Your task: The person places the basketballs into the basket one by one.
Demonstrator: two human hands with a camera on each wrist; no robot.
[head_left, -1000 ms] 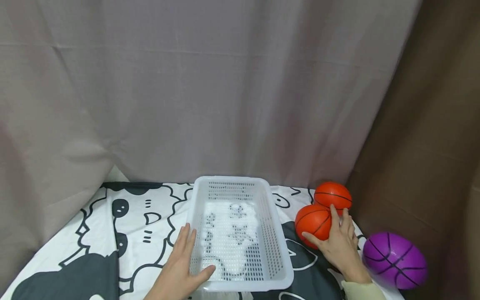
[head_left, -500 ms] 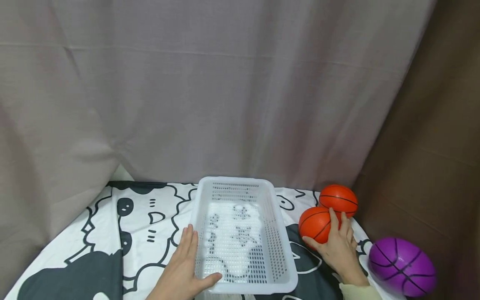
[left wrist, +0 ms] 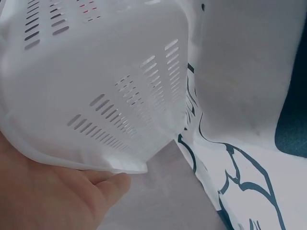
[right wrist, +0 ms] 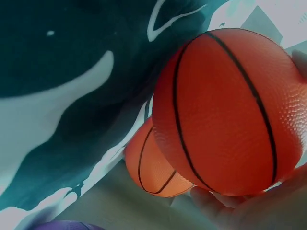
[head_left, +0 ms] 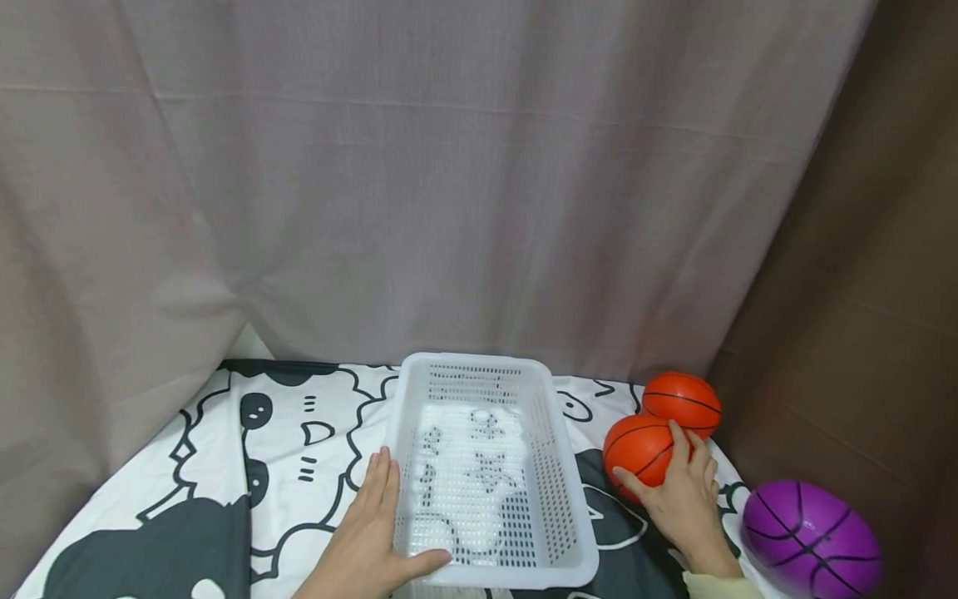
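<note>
A white perforated plastic basket [head_left: 470, 487] stands on the patterned cloth. My left hand [head_left: 359, 537] lies along its left side, fingers straight, with the thumb over the near left corner. From the left wrist view, the hand [left wrist: 62, 191] touches the outside of the basket's rim [left wrist: 91, 165]. To the right, my right hand [head_left: 684, 503] grips the nearer orange toy basketball [head_left: 638, 453], thumb and fingers spread around it. A second orange toy basketball [head_left: 683, 399] sits just behind. In the right wrist view the gripped basketball [right wrist: 225, 115] partly hides the other basketball [right wrist: 153, 167].
A purple ball with black lines [head_left: 812, 537] rests at the right edge of the cloth. Grey curtains [head_left: 449, 183] hang behind, and a brown curtain [head_left: 861, 291] hangs on the right. The black-and-white cloth [head_left: 299, 466] extends left of the basket.
Everything in the head view has shifted slightly to the right, with the basket and balls keeping about the same arrangement. Both hands stay at the same places, right on the ball, left at the basket.
</note>
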